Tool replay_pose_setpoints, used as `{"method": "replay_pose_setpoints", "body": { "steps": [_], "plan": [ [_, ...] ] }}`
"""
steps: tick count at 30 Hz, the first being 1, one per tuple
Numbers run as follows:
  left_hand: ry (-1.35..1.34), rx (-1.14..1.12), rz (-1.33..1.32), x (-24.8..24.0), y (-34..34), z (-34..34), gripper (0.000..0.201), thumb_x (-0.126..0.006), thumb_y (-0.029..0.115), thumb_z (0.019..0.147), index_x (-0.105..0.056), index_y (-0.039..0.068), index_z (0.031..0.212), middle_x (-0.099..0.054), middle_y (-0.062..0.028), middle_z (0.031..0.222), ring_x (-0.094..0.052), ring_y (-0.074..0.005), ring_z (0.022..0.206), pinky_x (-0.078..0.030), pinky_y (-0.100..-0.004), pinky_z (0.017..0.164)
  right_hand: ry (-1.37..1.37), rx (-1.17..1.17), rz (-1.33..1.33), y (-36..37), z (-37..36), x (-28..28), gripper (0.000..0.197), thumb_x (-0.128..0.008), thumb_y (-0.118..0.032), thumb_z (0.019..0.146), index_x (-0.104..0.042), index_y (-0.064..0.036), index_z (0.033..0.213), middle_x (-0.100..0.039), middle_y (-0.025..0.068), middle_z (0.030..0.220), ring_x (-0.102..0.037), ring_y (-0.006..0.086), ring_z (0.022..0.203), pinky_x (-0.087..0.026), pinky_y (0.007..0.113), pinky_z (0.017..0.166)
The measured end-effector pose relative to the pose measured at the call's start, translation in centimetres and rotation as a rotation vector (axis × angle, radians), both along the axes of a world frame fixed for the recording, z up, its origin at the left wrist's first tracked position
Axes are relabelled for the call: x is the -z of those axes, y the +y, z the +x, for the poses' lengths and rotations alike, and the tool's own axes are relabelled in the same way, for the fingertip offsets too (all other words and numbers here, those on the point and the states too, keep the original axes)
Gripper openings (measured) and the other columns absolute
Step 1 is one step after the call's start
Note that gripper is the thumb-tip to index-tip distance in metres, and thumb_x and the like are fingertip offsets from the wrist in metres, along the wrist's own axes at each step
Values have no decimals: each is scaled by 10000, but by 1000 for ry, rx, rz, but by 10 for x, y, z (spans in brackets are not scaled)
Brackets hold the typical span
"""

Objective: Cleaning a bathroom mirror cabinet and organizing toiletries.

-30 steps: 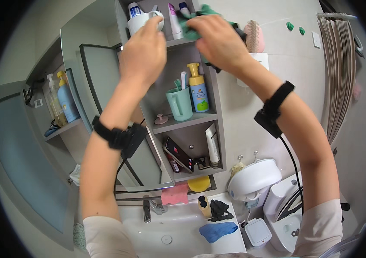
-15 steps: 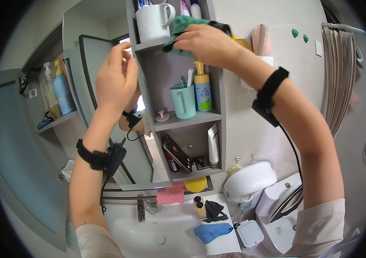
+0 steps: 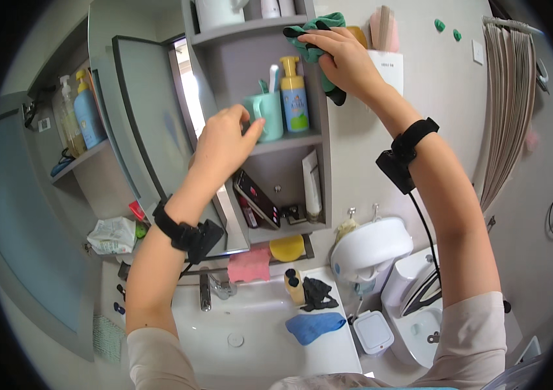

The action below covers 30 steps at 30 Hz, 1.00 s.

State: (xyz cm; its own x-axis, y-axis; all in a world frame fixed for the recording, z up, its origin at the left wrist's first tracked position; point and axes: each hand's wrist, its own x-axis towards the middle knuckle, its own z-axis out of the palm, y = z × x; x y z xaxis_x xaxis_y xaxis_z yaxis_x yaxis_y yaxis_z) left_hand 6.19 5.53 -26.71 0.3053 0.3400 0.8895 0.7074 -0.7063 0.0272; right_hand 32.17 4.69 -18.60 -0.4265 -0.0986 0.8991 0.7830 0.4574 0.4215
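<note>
My left hand is at the middle shelf, with its fingers curled at the handle of a mint-green cup and its thumb against the cup's front. Two toothbrush-like sticks stand in the cup. Right beside it is a yellow pump bottle with a blue label. My right hand grips a bunched green cloth with black parts at the cabinet's upper right edge. Part of that cloth dangles below the hand, along the cabinet's side.
Above, a white mug stands on the top shelf. Below are a leaning phone and a white tube. A mirror door is at left. The sink lies underneath, with a blue cloth on its edge. A white holder hangs right.
My left hand has come from in front of the mirror to the cup, whose handle now points further left. My right hand has carried the green cloth rightward to the cabinet's edge. The view has shifted.
</note>
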Motion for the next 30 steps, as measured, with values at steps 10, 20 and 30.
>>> {"method": "replay_pose_setpoints", "body": {
  "steps": [10, 20, 30],
  "plan": [
    [-362, 199, -468, 11, -3, 15, 307, -699, 289, 864, -663, 7, 978, -651, -37, 811, -607, -80, 627, -466, -210, 503, 127, -89, -94, -1, -5, 114, 484, -537, 70, 745, -645, -110, 1181, -636, 100, 1223, -536, 345, 1117, -430, 410, 1012],
    [-582, 597, -880, -6, 23, 22, 176, -546, 139, 947, -585, -1, 1046, -618, -71, 916, -623, -113, 713, -498, -205, 552, 28, 40, -255, -26, -10, 156, 448, -571, 67, 741, -650, -91, 1152, -637, 76, 1200, -523, 320, 1152, -476, 388, 976],
    [-409, 619, -646, -39, -44, -42, 199, -513, 173, 993, -557, 29, 1123, -616, -18, 932, -591, -60, 730, -497, -195, 679, -14, 141, -463, -53, -24, 112, 387, -516, 11, 752, -674, -56, 1099, -674, 136, 1087, -590, 336, 1057, -486, 415, 920]
  ]
}}
